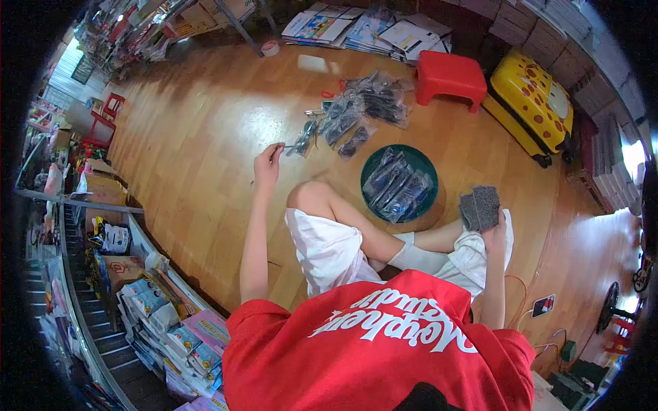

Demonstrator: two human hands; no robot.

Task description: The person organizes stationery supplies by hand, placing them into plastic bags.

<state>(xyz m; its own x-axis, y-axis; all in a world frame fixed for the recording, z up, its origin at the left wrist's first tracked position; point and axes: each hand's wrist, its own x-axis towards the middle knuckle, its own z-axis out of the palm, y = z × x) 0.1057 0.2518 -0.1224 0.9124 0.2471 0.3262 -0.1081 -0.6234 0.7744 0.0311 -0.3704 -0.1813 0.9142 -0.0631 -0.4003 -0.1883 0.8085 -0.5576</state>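
Note:
On the left, my left hand (267,166) pinches a thin dark arm of a pair of sunglasses (306,139) lying low over the floor. My right hand (495,236) is closed round a folded grey cloth (480,208), held up near my knee. Beyond the sunglasses, several dark glasses in clear plastic sleeves (375,99) lie heaped on the wooden floor. In front of my crossed legs stands a round dark green tub (432,200), with more sleeved glasses (397,183) inside it.
A red plastic stool (450,74) and a yellow spotted suitcase (529,103) stand at the back right. Stacked papers and booklets (367,31) lie at the back. To the left runs a metal shelf (82,322) beside piled packets (175,329). A phone (543,305) with a cable lies at right.

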